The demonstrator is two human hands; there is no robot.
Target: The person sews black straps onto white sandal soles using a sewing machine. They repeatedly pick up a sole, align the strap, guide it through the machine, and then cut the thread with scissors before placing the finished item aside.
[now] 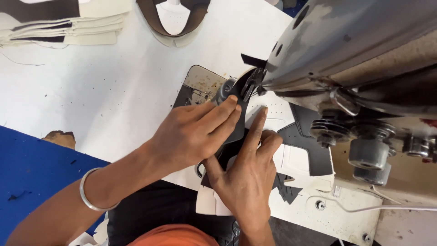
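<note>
From my remote seat, bright, even daylight floods the white table (114, 86), nearly washing it out at upper left. Soft shadows pool under my hands. The sewing machine head (355, 41) looms close, soft-focused, with a dull sheen along its grey casing. Wide-lens stretching bends the frame's edges; the centre stays sharp.

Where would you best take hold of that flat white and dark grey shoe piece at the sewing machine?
Probably the white and dark grey shoe piece is best pinched by its free near edge, coming from the person's side: it lies flat, and its far end sits under the grey sewing machine.
</note>
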